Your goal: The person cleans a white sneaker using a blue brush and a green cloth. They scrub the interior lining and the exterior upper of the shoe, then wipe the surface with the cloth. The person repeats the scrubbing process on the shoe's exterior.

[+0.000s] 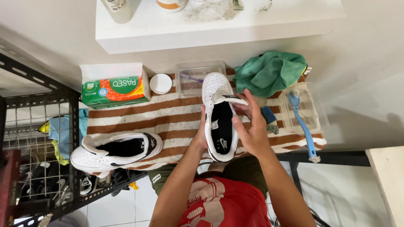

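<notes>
Red fabric of the person's shirt (223,206) fills the bottom of the view, and both bare forearms rise from it toward a white sneaker (219,115) held upright over the middle of a brown-and-white striped towel (168,113). That sneaker points its toe away from the person, its dark insole facing up and its tongue lifted. On its left side, the left hand (201,134) is wrapped against the shoe's wall, mostly hidden behind it, so only the wrist and part of the palm show; it appears closed on the shoe. On the other side, the right hand (251,126) grips the shoe's right edge, thumb pressed against the rim of the opening and fingers spread up along the side near the tongue. A second white sneaker (115,151) lies on its side at the left end of the towel, well apart from the held one, its opening turned toward the camera. Behind it stands a green and orange tissue box (115,90), with a small round white lid (160,83) just beside it. A clear plastic tub (191,77) sits behind the held shoe's toe. To the right, a crumpled green cloth (269,71) rests near another clear container (313,111), across which lies a blue-handled brush (303,126). A black metal rack (42,126) stands at the left, holding dark shoes and rags below. A white shelf (219,25) runs along the top.
</notes>
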